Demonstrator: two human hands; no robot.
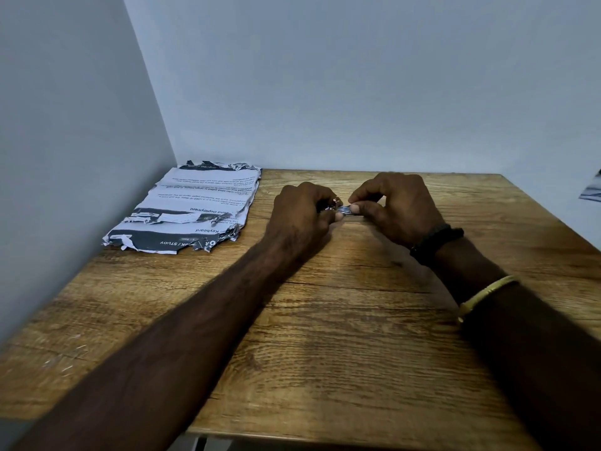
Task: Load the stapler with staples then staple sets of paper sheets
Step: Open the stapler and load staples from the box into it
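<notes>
The right hand (pixel 395 206) pinches a short silvery strip of staples (pixel 345 209) between thumb below and forefinger above, its other fingers curled in behind. The strip runs leftward from that pinch and meets the left hand (pixel 300 213), whose fingers are closed around a small metal object that is probably the stapler (pixel 328 207); only a few bright glints show past the knuckles, so its shape and whether it stands open cannot be told. The two hands nearly touch, thumb tips just beside each other under the strip, and all of it sits low over the far middle of the wooden table (pixel 325 336), close to the surface. The right wrist carries a dark band (pixel 435 239), and further up the forearm a gold bangle (pixel 484 294). Both forearms reach in from the near edge, leaving a broad bare stretch of tabletop between and beneath them. To the left, well apart from the hands, a stack of printed paper sheets (pixel 192 206) with ragged torn edges lies flat in the far left corner, against the back wall and near the left wall. At the right border a scrap of further paper (pixel 592 190) just shows past the table's right edge.
</notes>
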